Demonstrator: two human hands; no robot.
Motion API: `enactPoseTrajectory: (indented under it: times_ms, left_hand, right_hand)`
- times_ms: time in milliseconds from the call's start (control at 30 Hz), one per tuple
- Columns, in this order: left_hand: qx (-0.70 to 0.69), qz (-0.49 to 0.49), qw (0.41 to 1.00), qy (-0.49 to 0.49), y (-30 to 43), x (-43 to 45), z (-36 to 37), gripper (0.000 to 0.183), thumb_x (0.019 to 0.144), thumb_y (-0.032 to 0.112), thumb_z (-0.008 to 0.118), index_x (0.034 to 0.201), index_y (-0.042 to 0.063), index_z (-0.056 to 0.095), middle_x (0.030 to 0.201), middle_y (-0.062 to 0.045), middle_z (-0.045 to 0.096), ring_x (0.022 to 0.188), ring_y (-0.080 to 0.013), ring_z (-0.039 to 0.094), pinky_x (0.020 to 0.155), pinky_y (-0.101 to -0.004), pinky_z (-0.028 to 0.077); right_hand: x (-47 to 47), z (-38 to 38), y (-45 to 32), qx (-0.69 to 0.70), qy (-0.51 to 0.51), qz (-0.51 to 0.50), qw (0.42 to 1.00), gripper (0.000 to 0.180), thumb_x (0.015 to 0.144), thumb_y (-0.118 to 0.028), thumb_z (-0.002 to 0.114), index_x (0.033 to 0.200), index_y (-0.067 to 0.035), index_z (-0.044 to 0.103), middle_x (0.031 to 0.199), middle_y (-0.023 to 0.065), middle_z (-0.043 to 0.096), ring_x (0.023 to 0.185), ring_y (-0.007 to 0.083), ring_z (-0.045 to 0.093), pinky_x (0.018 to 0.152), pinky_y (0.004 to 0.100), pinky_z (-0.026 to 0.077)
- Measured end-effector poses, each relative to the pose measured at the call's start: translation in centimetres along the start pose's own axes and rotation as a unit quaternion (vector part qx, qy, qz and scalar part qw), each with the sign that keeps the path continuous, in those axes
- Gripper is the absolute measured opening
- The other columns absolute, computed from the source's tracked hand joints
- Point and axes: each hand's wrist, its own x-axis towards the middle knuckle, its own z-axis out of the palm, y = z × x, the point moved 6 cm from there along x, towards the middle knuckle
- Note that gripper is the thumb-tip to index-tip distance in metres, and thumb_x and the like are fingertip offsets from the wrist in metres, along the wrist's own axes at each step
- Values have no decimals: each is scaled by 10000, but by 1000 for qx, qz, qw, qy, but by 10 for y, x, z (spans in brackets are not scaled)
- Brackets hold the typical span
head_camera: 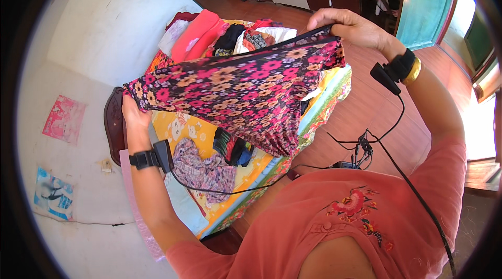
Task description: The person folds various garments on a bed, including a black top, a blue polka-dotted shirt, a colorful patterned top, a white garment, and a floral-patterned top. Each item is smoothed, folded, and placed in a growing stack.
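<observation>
A dark garment with pink and peach flowers (235, 90) is stretched between my two hands above the bed. My left hand (134, 108) grips its left end, close to the brown wooden headboard (114, 126). At the upper right, my right hand (349, 26) pinches the black-edged top border, and the fabric hangs down in folds from there. Below the garment, a crumpled plaid shirt (204, 169) lies on the yellow bed sheet (162, 122) with cartoon figures. Beside it is a small pile of dark folded clothes (233, 147), partly covered by the flowered fabric.
Heaped clothes and a coral-red blanket (198, 36) lie on the bed's far end, against the white wall (90, 36). Black cables (251, 188) run from my wrist straps across the bed and to a small device (345, 165). Tiled floor (376, 102) borders the bed; a turquoise door (425, 4) stands beyond.
</observation>
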Motion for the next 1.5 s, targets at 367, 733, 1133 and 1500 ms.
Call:
enactPoseTrajectory:
  times_ms: [367,733,1133,1500]
  left_hand:
    - [57,-41,997,-11,18,11,-22,233,923,152,373,893,61,586,858,-68,643,770,-198,628,757,-361,522]
    - [509,97,841,-156,26,-68,36,371,862,376,557,889,9,601,836,-19,597,767,-126,568,732,-254,454]
    - [638,240,728,-75,41,-70,0,201,817,119,616,936,-42,607,754,-134,638,661,-134,595,622,-292,461]
    - [184,154,971,20,42,-62,-15,154,924,148,516,982,6,529,828,-43,611,656,-88,578,589,-244,477]
  right_hand:
    - [-11,37,-48,-256,-102,12,961,478,755,-256,724,1143,-43,543,792,107,644,731,172,621,668,288,480]
    - [22,-48,-56,-159,245,-20,956,128,906,-72,462,923,-22,579,766,9,560,714,92,498,652,231,437]
    - [27,-30,-116,-214,191,-126,950,136,897,-71,486,955,1,586,840,16,605,820,84,526,763,239,441]
    - [22,-45,-86,-76,217,-70,971,210,935,-198,508,1038,-30,579,936,1,636,833,52,592,744,192,485]
